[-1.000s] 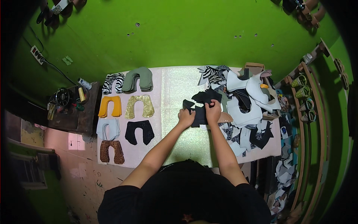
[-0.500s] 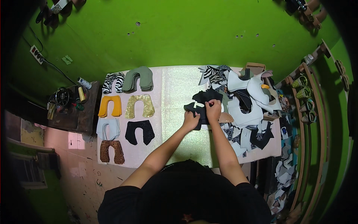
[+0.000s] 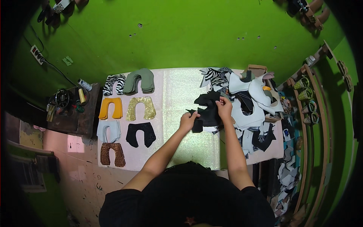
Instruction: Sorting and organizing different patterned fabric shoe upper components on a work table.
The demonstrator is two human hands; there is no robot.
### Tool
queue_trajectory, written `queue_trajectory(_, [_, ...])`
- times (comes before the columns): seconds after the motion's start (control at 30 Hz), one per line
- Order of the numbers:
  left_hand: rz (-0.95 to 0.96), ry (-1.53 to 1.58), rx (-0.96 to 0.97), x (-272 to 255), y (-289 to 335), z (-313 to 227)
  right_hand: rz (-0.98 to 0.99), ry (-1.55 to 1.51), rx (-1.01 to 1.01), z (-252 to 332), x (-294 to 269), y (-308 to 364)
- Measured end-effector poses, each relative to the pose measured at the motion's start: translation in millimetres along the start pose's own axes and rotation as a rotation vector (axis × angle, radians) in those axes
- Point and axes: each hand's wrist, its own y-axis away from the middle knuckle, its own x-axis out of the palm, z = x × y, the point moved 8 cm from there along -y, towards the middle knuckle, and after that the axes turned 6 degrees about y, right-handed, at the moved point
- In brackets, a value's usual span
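Observation:
Black material cut into curved, notched shapes [image 3: 209, 118] lies at the left edge of a pile of scraps. My left hand [image 3: 188, 122] pinches its left part, thumb and fingers together. On the upper right edge of the black material, the fingers of my right hand [image 3: 225, 108] are closed. How many black layers there are, I cannot tell. To the left, arch-shaped cut pieces lie sorted in stacks: zebra print [image 3: 114, 80], sage green [image 3: 140, 75], yellow [image 3: 110, 101], glittery gold [image 3: 141, 101], pale grey [image 3: 106, 126], black [image 3: 140, 126] and leopard print [image 3: 111, 146].
White, black and patterned offcuts [image 3: 247, 115] heap up on the table's right side. A shimmering cloth strip [image 3: 181, 85] runs down its middle. At left stands a dark side table [image 3: 72, 123] with thread spools [image 3: 82, 95]. Sandals [image 3: 304, 94] hang on a wooden rack at right.
My hands have spread apart, the left shifting left and the right shifting right. The black material between them now lies more opened out, with a white scrap showing below it.

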Motion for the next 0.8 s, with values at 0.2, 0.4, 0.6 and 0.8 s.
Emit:
queue_trajectory(0.2, [0.105,0.220,-0.003,-24.5,9.7,-32.8,0.067,-0.024,0.067,10.6,-3.2,11.5])
queue_trajectory(0.4, [0.202,0.338,-0.099,-36.2,25.3,-60.5,0.055,-0.034,0.003,32.9,-11.0,18.4])
queue_trajectory(0.6, [0.187,0.393,-0.176,-47.7,43.7,-68.2,0.185,0.022,-0.139,104.7,-4.7,45.5])
queue_trajectory(0.8, [0.224,0.373,-0.170,-45.1,61.0,-79.2,0.253,0.009,-0.263,144.6,-4.3,68.7])
